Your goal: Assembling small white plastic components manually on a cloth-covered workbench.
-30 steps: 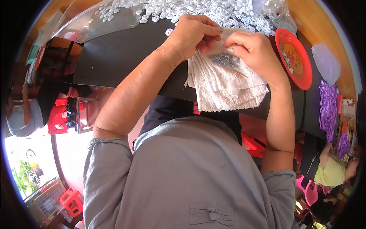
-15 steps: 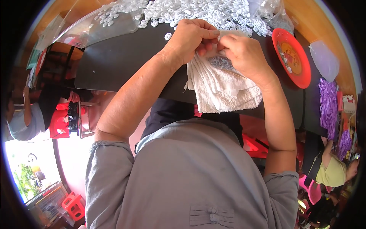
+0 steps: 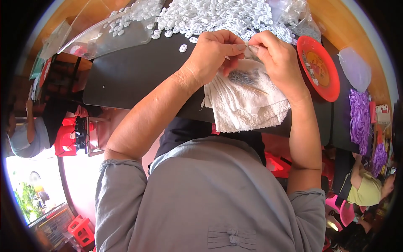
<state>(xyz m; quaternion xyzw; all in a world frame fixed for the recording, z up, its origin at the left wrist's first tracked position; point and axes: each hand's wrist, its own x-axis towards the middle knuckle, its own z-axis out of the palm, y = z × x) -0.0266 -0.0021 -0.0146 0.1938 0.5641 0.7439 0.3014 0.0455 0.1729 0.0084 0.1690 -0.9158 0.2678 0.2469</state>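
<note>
Left hand (image 3: 215, 54) and right hand (image 3: 278, 61) meet above the cloth (image 3: 247, 111), thumb and forefinger of each drawn to a narrow pinch; whatever lies between the fingertips is too small to tell. The folded white cloth overhangs the near edge of the bench (image 3: 134, 73) and bears a heap of small grey pieces (image 3: 243, 77). Beyond the hands spread white pieces (image 3: 214, 17); to the right stands a red plate (image 3: 334, 86).
</note>
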